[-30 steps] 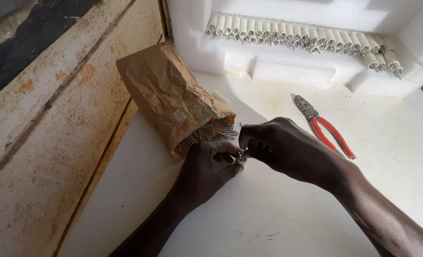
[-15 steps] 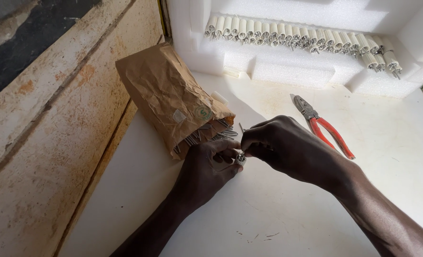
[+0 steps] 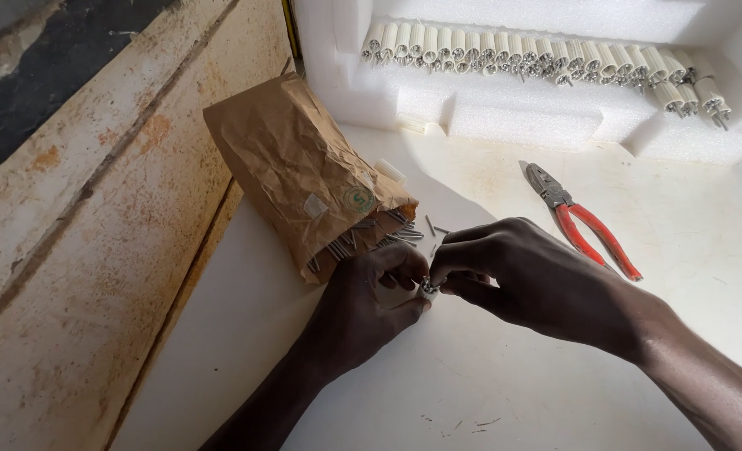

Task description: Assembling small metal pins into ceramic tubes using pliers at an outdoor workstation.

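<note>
My left hand (image 3: pixel 363 311) and my right hand (image 3: pixel 531 280) meet over the white tabletop (image 3: pixel 504 384), fingertips pinched together on a small metal piece (image 3: pixel 429 289). What exactly the piece is stays hidden by the fingers. Just beyond my left hand lies a crumpled brown paper bag (image 3: pixel 300 171) on its side, with thin metal nails (image 3: pixel 388 235) spilling from its open mouth. A few loose nails (image 3: pixel 432 226) rest on the table next to the bag.
Red-handled pliers (image 3: pixel 580 219) lie on the table right of my hands. A row of several white plastic plugs (image 3: pixel 546 58) lines a white foam block (image 3: pixel 504 113) at the back. A worn, rust-stained wooden surface (image 3: pixel 87 242) borders the table on the left.
Both hands stay pinched together in nearly the same spot; the fingers have shifted slightly on the small metal piece. Bag and pliers have not moved.
</note>
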